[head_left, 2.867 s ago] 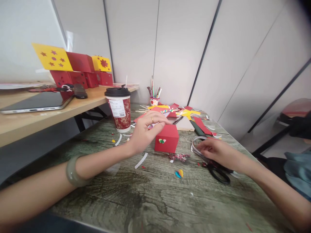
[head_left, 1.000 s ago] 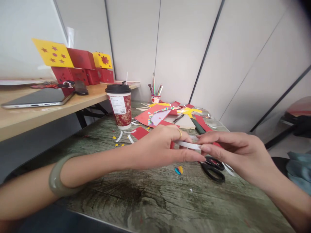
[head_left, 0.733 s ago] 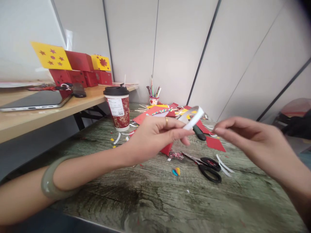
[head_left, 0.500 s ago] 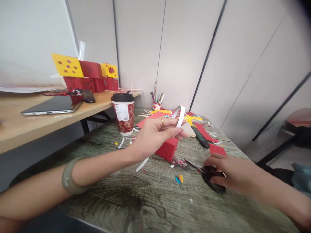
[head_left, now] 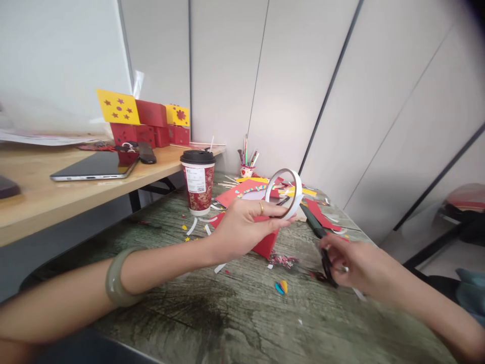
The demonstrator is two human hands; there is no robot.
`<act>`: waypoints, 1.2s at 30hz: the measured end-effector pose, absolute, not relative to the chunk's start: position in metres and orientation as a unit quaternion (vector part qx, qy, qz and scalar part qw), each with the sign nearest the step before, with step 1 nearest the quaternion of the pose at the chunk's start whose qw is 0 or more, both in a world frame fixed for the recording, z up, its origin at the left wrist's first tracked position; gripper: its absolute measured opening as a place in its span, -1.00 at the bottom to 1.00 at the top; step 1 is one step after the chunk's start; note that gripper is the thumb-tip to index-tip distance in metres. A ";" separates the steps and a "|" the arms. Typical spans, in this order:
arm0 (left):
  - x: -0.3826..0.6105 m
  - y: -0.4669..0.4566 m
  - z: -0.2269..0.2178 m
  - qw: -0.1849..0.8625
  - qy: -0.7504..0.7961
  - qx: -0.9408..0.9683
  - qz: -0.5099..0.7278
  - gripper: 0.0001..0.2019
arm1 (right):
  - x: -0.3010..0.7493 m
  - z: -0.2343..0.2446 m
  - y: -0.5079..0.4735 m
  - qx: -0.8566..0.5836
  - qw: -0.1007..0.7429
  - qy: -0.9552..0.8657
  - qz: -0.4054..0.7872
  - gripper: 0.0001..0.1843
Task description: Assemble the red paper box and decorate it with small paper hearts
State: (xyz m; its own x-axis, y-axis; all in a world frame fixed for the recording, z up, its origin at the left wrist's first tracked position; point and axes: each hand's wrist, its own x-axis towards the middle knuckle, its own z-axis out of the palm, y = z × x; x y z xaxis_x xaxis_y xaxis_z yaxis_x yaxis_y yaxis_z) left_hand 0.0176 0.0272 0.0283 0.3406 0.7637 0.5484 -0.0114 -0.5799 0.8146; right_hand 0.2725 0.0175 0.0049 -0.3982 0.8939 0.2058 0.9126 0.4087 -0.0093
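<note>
My left hand pinches the lower edge of a roll of white tape, its open ring turned partly toward me. Below and behind that hand sits a red paper box, partly covered by the fingers. At the right, my right hand is closed around the black handles of a pair of scissors; motion blur hides the blades. Pink and white shreds and a small blue and yellow paper piece lie on the table between the hands.
A lidded paper cup stands at the table's left. Beyond the hands are red paper, a green-black cutter and a pen cup. Red and yellow boxes and a tablet rest on the wooden desk.
My right hand has taken up the scissors, which lay on the table under its fingers. The tape roll has turned in my left hand, so its round opening now shows. The view has shifted slightly.
</note>
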 end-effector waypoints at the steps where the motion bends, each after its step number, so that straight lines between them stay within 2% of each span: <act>1: 0.018 0.027 0.029 0.376 0.266 0.726 0.511 -0.82 | 0.271 0.010 0.018 -0.539 0.117 -0.834 -0.001 -0.67; 3: 0.017 0.028 0.029 0.371 0.259 0.728 0.515 -0.82 | 0.267 0.021 0.015 -0.518 0.221 -0.816 0.133 -0.71; 5: 0.017 0.028 0.028 0.367 0.251 0.728 0.522 -0.82 | 0.260 0.029 0.009 -0.482 0.338 -0.779 0.216 -0.72; 8: 0.017 0.028 0.027 0.371 0.262 0.723 0.521 -0.82 | 0.253 0.033 -0.001 -0.473 0.419 -0.754 0.180 -0.66; 10: 0.018 0.027 0.027 0.373 0.267 0.722 0.517 -0.82 | 0.252 0.031 -0.004 -0.473 0.412 -0.776 0.064 -0.66; 14: 0.019 0.025 0.026 0.375 0.270 0.742 0.486 -0.82 | 0.252 0.024 -0.008 -0.428 0.325 -0.812 -0.229 -0.59; 18: 0.019 0.026 0.022 0.365 0.265 0.758 0.472 -0.81 | 0.251 0.024 -0.012 -0.407 0.294 -0.793 -0.345 -0.52; 22: 0.020 0.025 0.018 0.341 0.269 0.772 0.464 -0.83 | 0.251 0.027 -0.012 -0.394 0.263 -0.800 -0.369 -0.46; 32: 0.020 0.025 0.014 0.312 0.253 0.807 0.433 -0.79 | 0.256 0.029 -0.007 -0.365 0.230 -0.844 -0.318 -0.45; 36: 0.021 0.025 0.014 0.305 0.244 0.808 0.442 -0.83 | 0.254 0.029 -0.008 -0.359 0.244 -0.860 -0.269 -0.47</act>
